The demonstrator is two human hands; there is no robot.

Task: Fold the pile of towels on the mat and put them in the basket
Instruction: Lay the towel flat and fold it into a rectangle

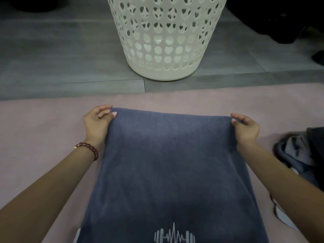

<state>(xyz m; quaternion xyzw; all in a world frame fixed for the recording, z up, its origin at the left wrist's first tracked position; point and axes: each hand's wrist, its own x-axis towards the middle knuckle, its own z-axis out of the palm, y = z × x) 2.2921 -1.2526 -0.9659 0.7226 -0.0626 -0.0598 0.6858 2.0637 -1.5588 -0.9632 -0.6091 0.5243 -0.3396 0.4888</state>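
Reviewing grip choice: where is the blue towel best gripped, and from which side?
Probably the towel at its two far corners, each from its outer side, as the left hand and right hand pinch them: the far edge stretches straight between them.

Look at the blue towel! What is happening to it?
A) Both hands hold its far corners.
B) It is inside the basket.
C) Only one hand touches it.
A: the left hand and the right hand each pinch a far corner of the blue towel, which is over the pink mat, outside the white basket.
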